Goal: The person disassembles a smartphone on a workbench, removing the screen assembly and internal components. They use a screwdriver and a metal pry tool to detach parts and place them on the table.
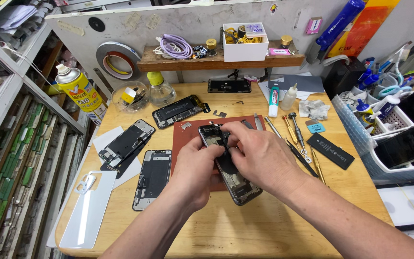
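Labels first, all placed off the red mat (188, 139): yellow spray can (80, 91) with red-and-blue label stands far left and behind it; white glue tube (274, 101) with blue-green label just behind its right corner; pink tag (313, 25) on the wall far behind. White box (244, 42) on the shelf behind the mat holds yellow and purple bits. Clear bowl (129, 96) left-behind holds a yellow-white roll. I see the opened phone (231, 168) lying on the mat's right half, overhanging its near edge. My left hand (197, 168) grips its left side; my right hand (257, 151) arches over it, fingertips pinched on something inside, too small to tell.
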